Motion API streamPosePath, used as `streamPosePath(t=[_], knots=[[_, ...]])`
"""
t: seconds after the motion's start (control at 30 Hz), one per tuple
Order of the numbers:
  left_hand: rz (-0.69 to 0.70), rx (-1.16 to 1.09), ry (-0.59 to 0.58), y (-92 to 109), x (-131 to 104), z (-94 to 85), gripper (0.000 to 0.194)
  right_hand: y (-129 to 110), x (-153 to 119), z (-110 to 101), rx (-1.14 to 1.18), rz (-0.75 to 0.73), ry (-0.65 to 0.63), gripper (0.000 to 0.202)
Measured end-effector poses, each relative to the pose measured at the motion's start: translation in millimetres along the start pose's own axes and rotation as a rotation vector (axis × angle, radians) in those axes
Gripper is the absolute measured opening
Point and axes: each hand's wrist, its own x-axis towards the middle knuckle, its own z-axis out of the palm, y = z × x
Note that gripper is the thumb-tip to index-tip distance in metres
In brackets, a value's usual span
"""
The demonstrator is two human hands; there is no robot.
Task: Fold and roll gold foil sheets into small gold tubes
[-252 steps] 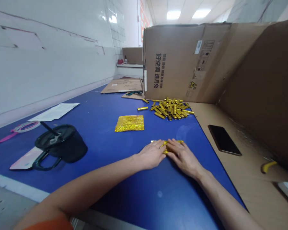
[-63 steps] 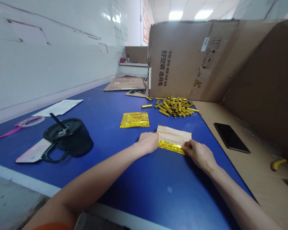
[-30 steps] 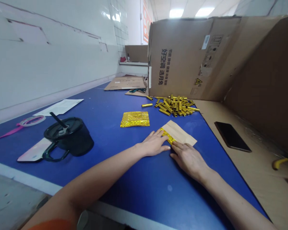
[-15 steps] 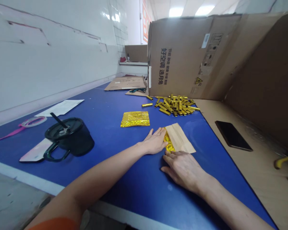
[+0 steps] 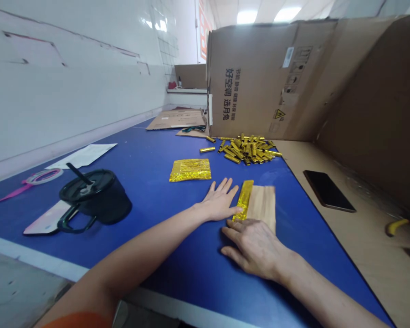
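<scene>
Sheet (image 5: pixel 263 200) lies on the bench (image 5: pixel 191 273), turned since a moment ago: its gold strip (image 5: pixel 246 193) now runs away from the person, with both hands at it. The right hand (image 5: pixel 259 246) has its fingers slightly apart, some resting at the strip's near end. The left hand (image 5: pixel 216 204) is flat, fingers spread, thumb on the strip. Beyond them are a gold piece (image 5: pixel 191 170), then piled tubes (image 5: pixel 248 151).
</scene>
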Motion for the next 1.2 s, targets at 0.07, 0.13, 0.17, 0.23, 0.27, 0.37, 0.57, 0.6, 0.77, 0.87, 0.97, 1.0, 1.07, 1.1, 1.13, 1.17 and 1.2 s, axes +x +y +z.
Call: streamPosePath(t=[0.07,0.13,0.17,0.23,0.27,0.37,0.57,0.6,0.77,0.87,0.97,1.0,1.07,1.1,1.13,1.17,1.2], knots=[[0.047,0.026,0.044,3,0,-0.1,0.058,-3,0,0,0.047,-0.026,0.007,0.034],[0.116,0.029,0.043,7,0,-0.1,0.044,-4,-1,-1,0.103,-0.045,0.02,0.034],[0.143,0.023,0.036,8,0,-0.3,0.04,-3,-1,-1,0.134,-0.049,0.033,0.033],[0.159,0.004,0.025,11,-1,-1.4,0.037,2,-3,-2,0.201,-0.04,0.088,0.03],[0.165,-0.005,0.023,12,-2,-2.3,0.038,7,-4,-3,0.233,-0.023,0.136,0.029],[0.213,-0.026,0.012,13,-3,-5.0,0.042,25,-7,-4,0.3,0.079,0.326,0.026],[0.273,0.001,0.05,15,-3,-3.0,0.027,56,-4,6,0.269,0.206,0.359,0.028],[0.278,0.006,0.055,16,-3,-2.3,0.026,59,-3,8,0.27,0.21,0.313,0.029],[0.291,0.043,0.057,16,-1,-1.1,0.026,68,-1,14,0.285,0.223,0.151,0.038],[0.301,0.082,0.049,18,-2,-2.7,0.024,74,-2,19,0.211,0.281,0.104,0.046],[0.327,0.124,0.041,20,-4,-5.9,0.022,80,-3,24,0.117,0.376,0.044,0.053],[0.334,0.133,0.038,21,-5,-7.2,0.022,81,-2,25,0.085,0.404,0.031,0.054],[0.336,0.146,0.036,22,-6,-9.5,0.021,82,-2,24,0.016,0.456,0.018,0.055],[0.331,0.152,0.037,22,-6,-10.3,0.02,81,-2,22,-0.022,0.485,0.018,0.054],[0.323,0.158,0.04,21,-6,-10.7,0.021,79,-3,19,-0.062,0.511,0.023,0.052],[0.313,0.163,0.046,20,-5,-10.8,0.022,77,-3,16,-0.103,0.531,0.033,0.05],[0.301,0.166,0.051,18,-5,-10.4,0.023,75,-4,12,-0.145,0.546,0.044,0.047]])
